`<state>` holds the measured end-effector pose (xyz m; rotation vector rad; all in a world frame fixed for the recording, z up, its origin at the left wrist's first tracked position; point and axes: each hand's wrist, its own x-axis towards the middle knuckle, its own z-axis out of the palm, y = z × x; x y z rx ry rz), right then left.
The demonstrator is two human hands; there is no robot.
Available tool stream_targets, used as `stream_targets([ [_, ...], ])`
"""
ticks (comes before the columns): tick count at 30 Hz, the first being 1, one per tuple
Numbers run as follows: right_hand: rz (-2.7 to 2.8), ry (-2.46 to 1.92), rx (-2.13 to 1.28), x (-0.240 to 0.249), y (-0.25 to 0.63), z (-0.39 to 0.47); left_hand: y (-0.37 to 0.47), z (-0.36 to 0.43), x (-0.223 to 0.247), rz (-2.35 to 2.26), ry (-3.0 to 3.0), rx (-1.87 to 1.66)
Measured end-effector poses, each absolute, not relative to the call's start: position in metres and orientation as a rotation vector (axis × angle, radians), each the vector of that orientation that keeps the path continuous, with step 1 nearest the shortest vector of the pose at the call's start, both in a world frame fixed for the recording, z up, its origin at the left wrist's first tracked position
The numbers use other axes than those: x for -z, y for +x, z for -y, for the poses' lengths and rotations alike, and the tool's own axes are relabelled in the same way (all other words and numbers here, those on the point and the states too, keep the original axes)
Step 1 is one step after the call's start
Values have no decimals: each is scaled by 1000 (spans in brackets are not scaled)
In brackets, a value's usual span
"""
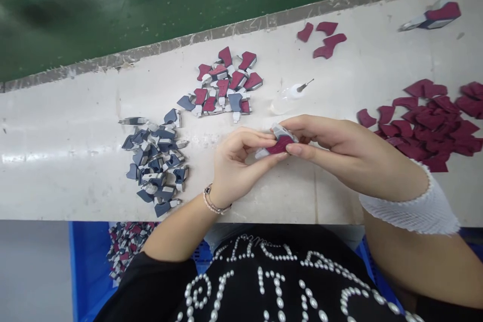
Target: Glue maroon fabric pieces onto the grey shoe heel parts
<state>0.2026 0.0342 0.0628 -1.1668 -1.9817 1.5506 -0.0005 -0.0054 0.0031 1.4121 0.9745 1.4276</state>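
Pearl-beaded black shirt; left hand, right hand: grip pinching angular maroon-faced piece.

The single head-worn camera looks forward and steeply down from above the wearer's black shirt, seen along the bottom edge. Fairly near, it faces across the white desk to the green surface beyond.
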Motion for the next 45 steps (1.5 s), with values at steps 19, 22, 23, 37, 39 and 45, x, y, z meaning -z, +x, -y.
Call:
stream_targets([
  [19, 2421, -970, -1130, -72, 211, -28, -4, 7, -20, -1049, 1332, -986],
  [22, 2407, -934, -1229, -77, 214, -30, -3, 9, -20, -984, 1189, -941],
  [23, 2404, -936, -1246, -77, 215, -30, -3, 10, -19, -959, 1145, -924],
  [37, 2436, -910, -1062, -64, 209, -28, 3, 13, -19, -1085, 1248, -932],
  [39, 2431, -933, -1102, -68, 210, -29, 5, 15, -19, -1024, 1066, -866],
  [45, 2299, -986, -1402, -79, 214, -30, -4, 11, -35, -977, 873, -672],
])
